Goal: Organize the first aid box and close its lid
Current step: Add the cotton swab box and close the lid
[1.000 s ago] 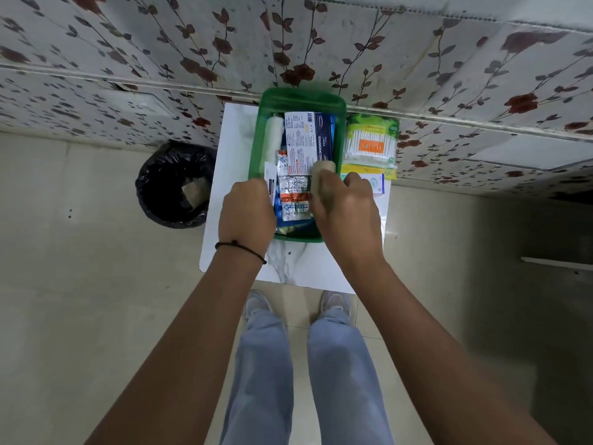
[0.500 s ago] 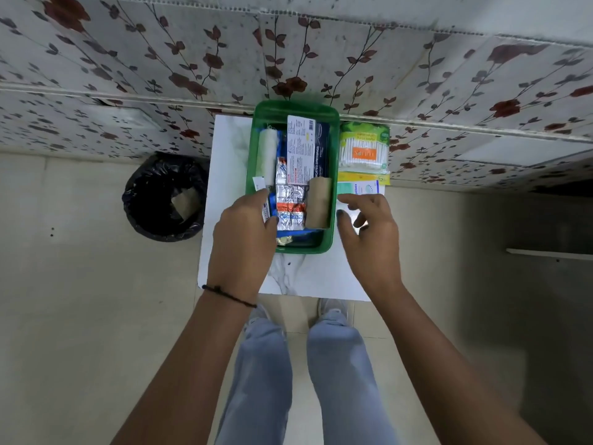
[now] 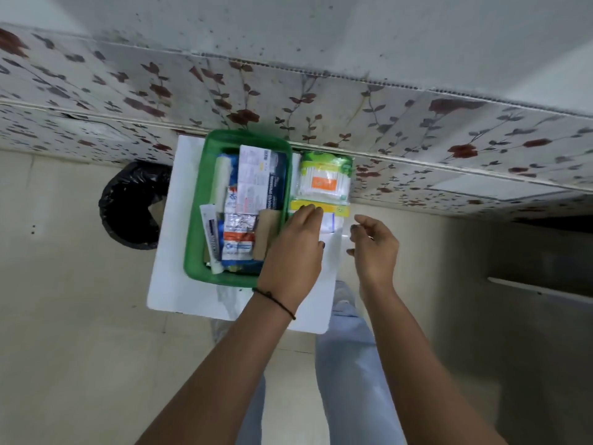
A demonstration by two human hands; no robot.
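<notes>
Head view: left hand is seen with fingers extended together, tips laid on the yellow packet and white packet; nothing is clamped. Right hand is held just right of those packets, fingers loosely curled and apart, empty. Cotton swab pack is placed just beyond the left fingertips. Green first aid box is set immediately left of the left fingers, lidless, packed with items. Both are borne by the white table.
</notes>
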